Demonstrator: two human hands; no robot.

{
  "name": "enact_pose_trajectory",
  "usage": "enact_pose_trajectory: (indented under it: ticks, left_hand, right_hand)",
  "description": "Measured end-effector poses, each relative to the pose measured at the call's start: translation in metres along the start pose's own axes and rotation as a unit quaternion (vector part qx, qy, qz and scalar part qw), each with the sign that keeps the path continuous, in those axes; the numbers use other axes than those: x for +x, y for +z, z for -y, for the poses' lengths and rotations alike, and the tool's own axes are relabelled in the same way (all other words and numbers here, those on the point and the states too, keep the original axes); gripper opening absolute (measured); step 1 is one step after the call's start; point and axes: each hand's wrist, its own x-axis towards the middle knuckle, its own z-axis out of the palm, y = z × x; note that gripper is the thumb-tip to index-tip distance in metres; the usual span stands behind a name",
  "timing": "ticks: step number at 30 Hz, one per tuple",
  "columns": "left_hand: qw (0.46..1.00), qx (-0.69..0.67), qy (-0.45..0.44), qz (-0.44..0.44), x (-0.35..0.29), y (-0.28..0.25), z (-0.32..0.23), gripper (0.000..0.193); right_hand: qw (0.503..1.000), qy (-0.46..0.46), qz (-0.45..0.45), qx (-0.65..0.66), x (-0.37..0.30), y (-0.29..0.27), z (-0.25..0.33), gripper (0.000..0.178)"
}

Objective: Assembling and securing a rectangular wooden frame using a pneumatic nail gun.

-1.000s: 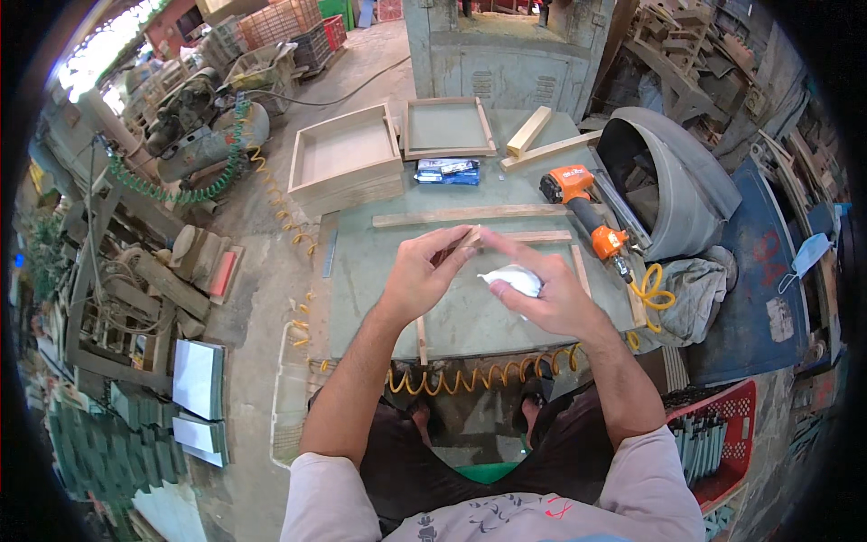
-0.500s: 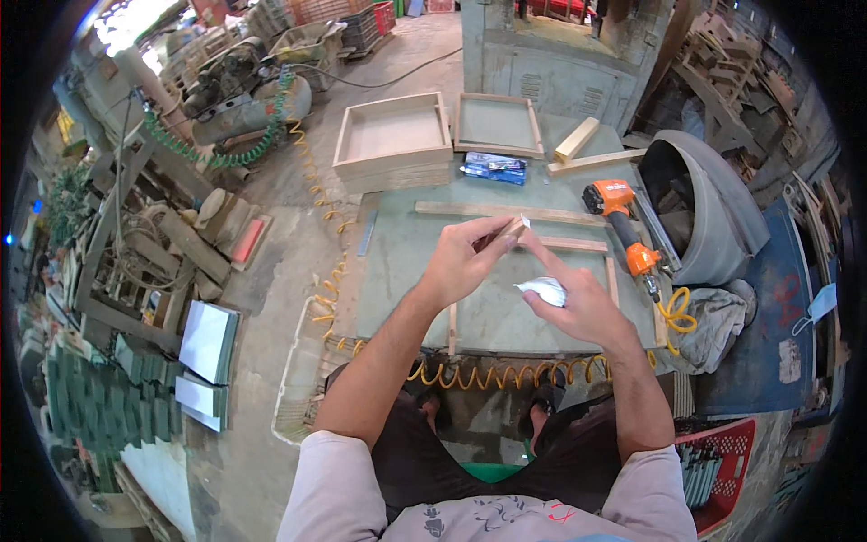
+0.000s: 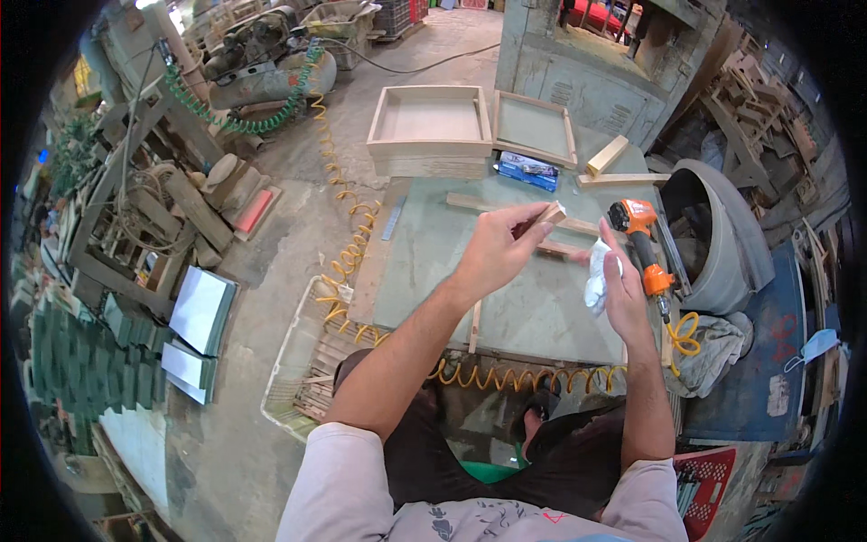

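My left hand is closed round a short wooden strip, raised above the greenish tabletop with its end tilted up. To the right, my right hand grips a small white crumpled bundle between thumb and fingers; whether it is cloth or a soft pouch I cannot tell. Under the hands, light wooden strips lie on the tabletop, partly covered by my fingers. Close beside my right hand rests an orange and black air nail gun, joined to a yellow coiled hose.
Stacked wooden frames stand at the table's far left, beside another frame and a blue box. A grey drum-like shell borders the right side. A crate of wood pieces sits at lower left.
My right hand has drawn away from the strip's end, rightward, with the white bundle. My left hand keeps hold of the strip. The view has shifted, so the table appears farther right.
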Motion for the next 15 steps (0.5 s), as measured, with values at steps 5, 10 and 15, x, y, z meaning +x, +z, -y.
enact_pose_trajectory:
  ticks: [5, 10, 15]
  left_hand:
    - [0.999, 0.011, -0.003, -0.03, 0.003, -0.011, -0.016, 0.032]
    - [0.989, -0.042, 0.018, -0.142, 0.01, -0.036, -0.006, 0.03]
    - [0.98, -0.067, 0.02, -0.186, 0.016, -0.051, -0.003, 0.03]
  right_hand:
    - [0.993, 0.013, -0.034, -0.109, 0.034, 0.004, -0.011, 0.054]
    - [0.985, -0.065, -0.109, -0.113, 0.115, 0.031, -0.054, 0.051]
    - [0.978, -0.079, -0.169, -0.096, 0.161, 0.062, -0.082, 0.047]
